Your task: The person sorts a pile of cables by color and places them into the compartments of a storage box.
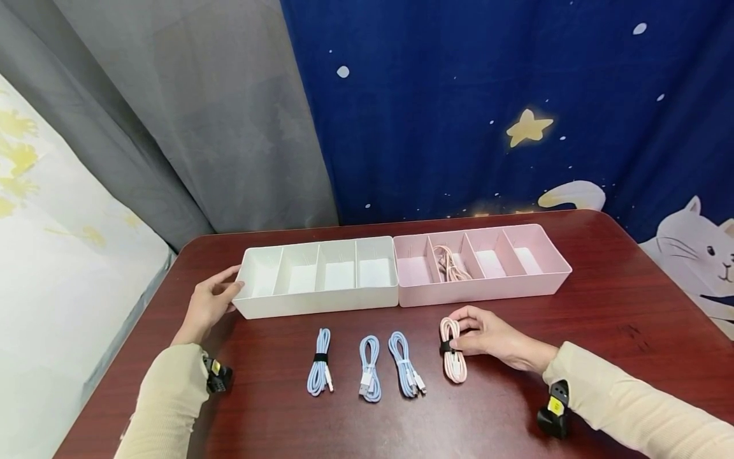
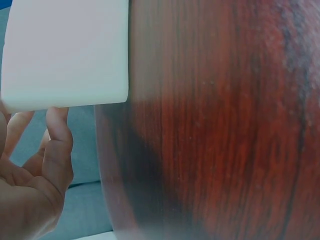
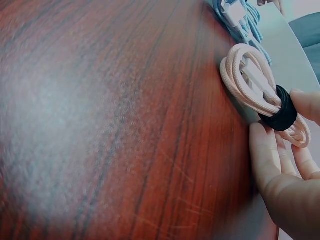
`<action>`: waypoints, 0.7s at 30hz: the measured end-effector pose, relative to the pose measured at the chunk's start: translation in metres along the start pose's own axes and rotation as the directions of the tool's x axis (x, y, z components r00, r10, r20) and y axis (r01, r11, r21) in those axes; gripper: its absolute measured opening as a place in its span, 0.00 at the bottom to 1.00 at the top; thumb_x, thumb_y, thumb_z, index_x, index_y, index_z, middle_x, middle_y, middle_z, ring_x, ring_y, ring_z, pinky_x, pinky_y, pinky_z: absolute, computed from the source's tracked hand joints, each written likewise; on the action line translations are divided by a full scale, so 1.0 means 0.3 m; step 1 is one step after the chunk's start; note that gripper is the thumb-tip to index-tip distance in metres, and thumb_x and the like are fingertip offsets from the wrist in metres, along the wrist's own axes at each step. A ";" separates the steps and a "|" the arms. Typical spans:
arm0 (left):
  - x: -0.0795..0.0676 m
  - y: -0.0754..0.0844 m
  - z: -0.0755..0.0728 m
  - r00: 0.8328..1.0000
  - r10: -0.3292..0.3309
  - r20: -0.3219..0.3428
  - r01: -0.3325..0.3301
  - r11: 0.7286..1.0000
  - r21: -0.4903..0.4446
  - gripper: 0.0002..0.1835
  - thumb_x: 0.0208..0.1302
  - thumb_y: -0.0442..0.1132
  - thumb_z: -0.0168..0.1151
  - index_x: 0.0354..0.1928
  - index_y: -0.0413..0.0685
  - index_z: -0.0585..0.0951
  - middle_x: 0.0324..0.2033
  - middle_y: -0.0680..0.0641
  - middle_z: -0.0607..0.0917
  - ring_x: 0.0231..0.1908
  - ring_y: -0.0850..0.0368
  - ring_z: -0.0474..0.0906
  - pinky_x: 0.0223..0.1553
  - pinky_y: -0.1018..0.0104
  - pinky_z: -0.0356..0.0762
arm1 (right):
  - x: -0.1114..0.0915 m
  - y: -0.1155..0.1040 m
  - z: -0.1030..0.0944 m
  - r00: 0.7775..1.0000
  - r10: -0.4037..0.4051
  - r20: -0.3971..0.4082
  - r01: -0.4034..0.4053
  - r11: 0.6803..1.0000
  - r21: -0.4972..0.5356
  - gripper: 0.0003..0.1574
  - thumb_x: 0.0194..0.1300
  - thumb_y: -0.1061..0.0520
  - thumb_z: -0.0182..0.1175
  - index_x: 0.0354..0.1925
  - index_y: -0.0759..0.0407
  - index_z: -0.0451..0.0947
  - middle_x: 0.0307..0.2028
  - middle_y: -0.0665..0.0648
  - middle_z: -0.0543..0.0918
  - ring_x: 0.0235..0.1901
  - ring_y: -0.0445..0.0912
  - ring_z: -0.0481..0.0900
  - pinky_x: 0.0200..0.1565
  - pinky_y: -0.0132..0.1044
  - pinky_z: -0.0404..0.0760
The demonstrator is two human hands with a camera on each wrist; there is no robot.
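A white divided box [image 1: 321, 303] stands on the table, and my left hand [image 1: 208, 305] holds its left end. The bent fingers [image 2: 57, 145] rest against the end wall, with the thumb up at the rim. My right hand [image 1: 487, 335] pinches a coiled pink charging cable [image 1: 454, 366] at its black strap [image 3: 281, 111], thumb on one side and fingers on the other. The cable is close over the tabletop, in front of the pink divided box [image 1: 482, 292]. Another pink cable [image 1: 450, 264] lies in the pink box's second compartment from the left.
Three coiled blue cables lie in a row before the boxes: one with a black strap [image 1: 321, 358], a middle one [image 1: 369, 370] and a right one [image 1: 406, 363]. Both boxes stand end to end on the dark red wooden table [image 1: 275, 421]. Curtains [image 1: 430, 127] hang behind.
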State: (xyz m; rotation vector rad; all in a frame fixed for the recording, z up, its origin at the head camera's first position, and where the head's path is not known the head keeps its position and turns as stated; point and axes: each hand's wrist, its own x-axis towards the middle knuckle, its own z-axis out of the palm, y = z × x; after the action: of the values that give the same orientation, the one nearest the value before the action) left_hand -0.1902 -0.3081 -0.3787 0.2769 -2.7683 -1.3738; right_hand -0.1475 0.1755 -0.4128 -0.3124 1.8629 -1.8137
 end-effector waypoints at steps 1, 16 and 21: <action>0.000 -0.001 0.000 1.000 -0.003 0.001 0.003 1.000 0.001 0.30 0.61 0.54 0.52 0.63 0.51 0.64 0.48 0.36 0.73 0.36 0.57 0.74 0.31 0.68 0.76 | 0.000 -0.001 0.000 1.000 0.002 -0.001 -0.002 1.000 0.000 0.31 0.51 0.67 0.62 0.49 0.78 0.58 0.35 0.60 0.73 0.32 0.44 0.77 0.37 0.38 0.78; -0.001 0.004 -0.007 0.998 0.042 0.036 -0.042 0.999 0.005 0.28 0.64 0.51 0.49 0.64 0.50 0.62 0.49 0.33 0.73 0.37 0.56 0.75 0.32 0.69 0.76 | -0.002 -0.003 -0.005 1.000 0.010 -0.012 -0.010 1.000 0.018 0.29 0.52 0.67 0.60 0.50 0.75 0.61 0.35 0.60 0.73 0.33 0.46 0.77 0.37 0.42 0.77; 0.001 -0.003 -0.010 0.999 0.042 0.031 -0.042 0.999 0.001 0.29 0.63 0.51 0.49 0.64 0.50 0.62 0.50 0.33 0.72 0.37 0.56 0.75 0.33 0.70 0.76 | -0.005 -0.019 0.000 1.000 0.006 -0.022 -0.006 1.000 0.016 0.29 0.53 0.67 0.59 0.50 0.76 0.59 0.35 0.61 0.72 0.33 0.45 0.77 0.37 0.41 0.77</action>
State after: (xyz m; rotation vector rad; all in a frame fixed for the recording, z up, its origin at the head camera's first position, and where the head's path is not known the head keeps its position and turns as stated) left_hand -0.1902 -0.3110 -0.3775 0.1980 -2.7834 -1.3776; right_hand -0.1472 0.1759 -0.4068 -0.2814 1.8616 -1.8345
